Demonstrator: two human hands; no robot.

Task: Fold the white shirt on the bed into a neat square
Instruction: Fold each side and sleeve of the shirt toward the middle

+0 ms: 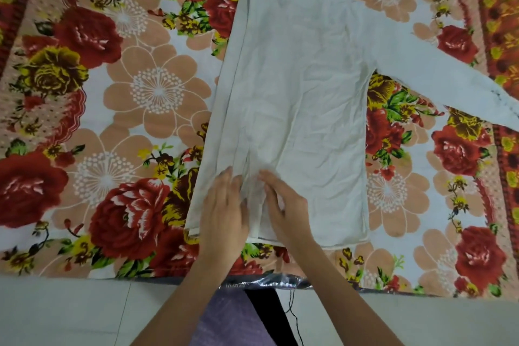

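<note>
The white shirt [297, 87] lies flat on the floral bedsheet [118, 109], collar at the far end, hem toward me. Its left side is folded inward over the body, and a folded strip runs down to the hem. The right sleeve [449, 76] stretches out to the right edge of the view. My left hand [223, 213] rests palm down on the folded part near the hem, fingers together. My right hand [283, 205] lies flat just right of it, fingertips touching the strip's edge. Neither hand grips the cloth.
The bed's near edge [112, 278] runs across the bottom, with pale floor tiles [56, 314] below it. A purple and black garment [241, 317] shows between my forearms. The bedsheet's red patterned border [500, 22] lies at far right.
</note>
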